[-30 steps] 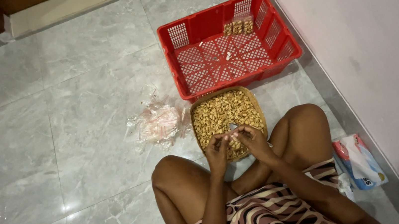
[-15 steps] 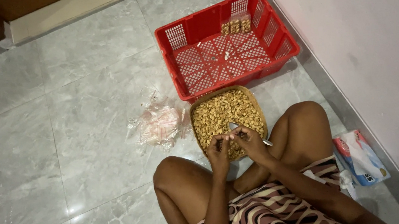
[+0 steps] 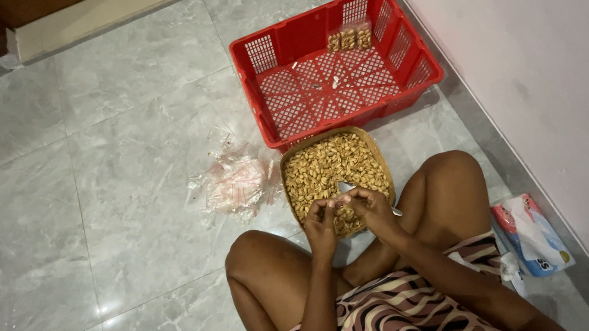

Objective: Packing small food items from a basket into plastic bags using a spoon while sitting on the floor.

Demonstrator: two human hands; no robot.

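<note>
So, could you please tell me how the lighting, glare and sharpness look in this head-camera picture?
Head view: soft, even light; a bright glare patch on the glossy floor tiles; faint shadow along the wall; the red basket and tray of nuts are sharp; the small thing between both hands' fingers is too small to tell.

One red basket (image 3: 310,45), one tray of nuts (image 3: 291,188), three small packets (image 3: 349,39) (inside the basket).

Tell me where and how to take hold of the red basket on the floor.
Grip the red basket by its raised rim, one hand on each short side wall, coming down from above. It sits flat and open-topped, and its latticed walls flare out under a thick lip that fingers could probably hook beneath. The wall side is cramped, and the tray of nuts crowds the near edge, so the two short ends look freest.
</note>
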